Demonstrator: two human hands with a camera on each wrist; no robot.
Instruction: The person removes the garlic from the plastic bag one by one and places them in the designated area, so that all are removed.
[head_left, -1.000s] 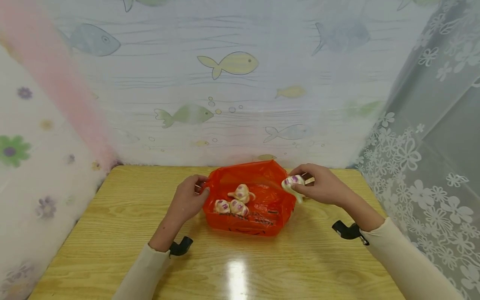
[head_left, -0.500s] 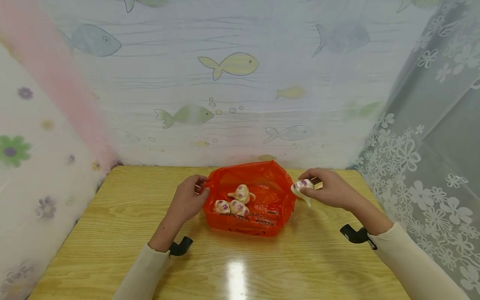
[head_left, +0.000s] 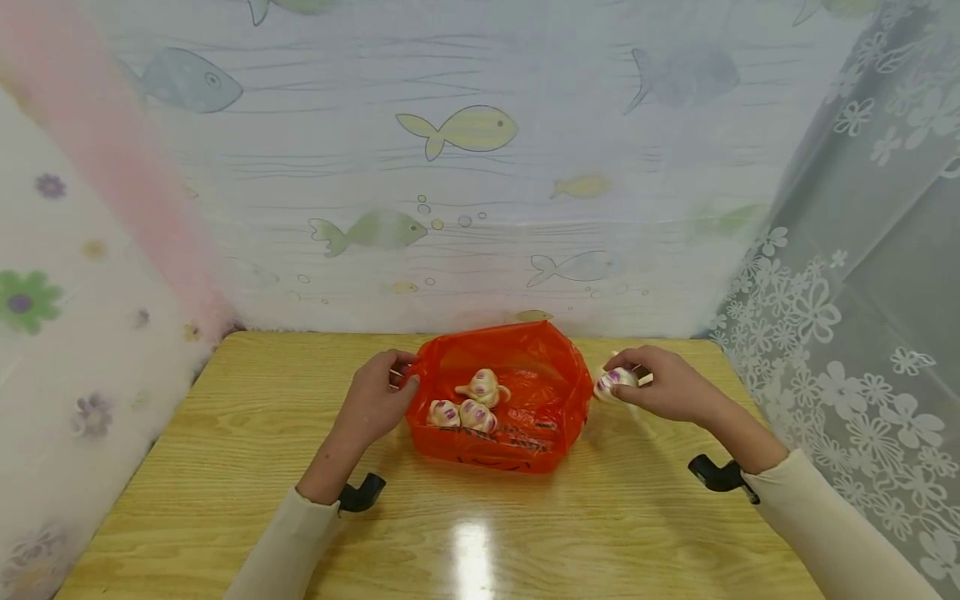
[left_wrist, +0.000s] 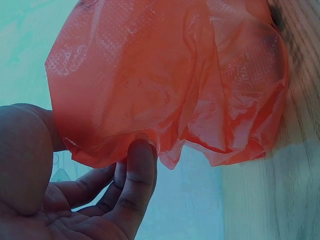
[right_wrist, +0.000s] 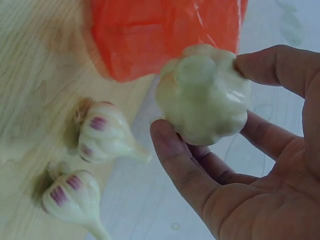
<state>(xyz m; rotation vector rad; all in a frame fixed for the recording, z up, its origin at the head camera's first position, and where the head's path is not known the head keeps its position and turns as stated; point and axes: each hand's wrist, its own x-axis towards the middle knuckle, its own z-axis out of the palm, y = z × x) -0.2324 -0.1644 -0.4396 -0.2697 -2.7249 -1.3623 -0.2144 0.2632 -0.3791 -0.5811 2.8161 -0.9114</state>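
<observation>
An orange-red plastic bag (head_left: pixel 525 433) stands open on the wooden table (head_left: pixel 225 433), with three garlic bulbs (head_left: pixel 483 385) lying inside. My left hand (head_left: pixel 405 379) pinches the bag's left rim; the left wrist view shows the fingers (left_wrist: pixel 140 165) curled under the bag's (left_wrist: pixel 170 80) edge. Just right of the bag, my right hand (head_left: pixel 618 377) holds a white, purple-streaked garlic bulb (head_left: pixel 615 383) low over the table. In the right wrist view that garlic bulb (right_wrist: pixel 205 100) sits between thumb and fingers. Beneath it, two more bulbs (right_wrist: pixel 102 132) (right_wrist: pixel 70 197) lie on the table.
A fish-patterned curtain (head_left: pixel 450 167) closes the back of the table. A lace curtain (head_left: pixel 862 292) hangs along the right side and a flowered one (head_left: pixel 45 333) along the left. Bare wood lies in front of the bag, with a light glare (head_left: pixel 474 558).
My right hand has carried its garlic bulb right and down, away from the bag's right rim and closer to the table. The left hand and the bag have stayed put.
</observation>
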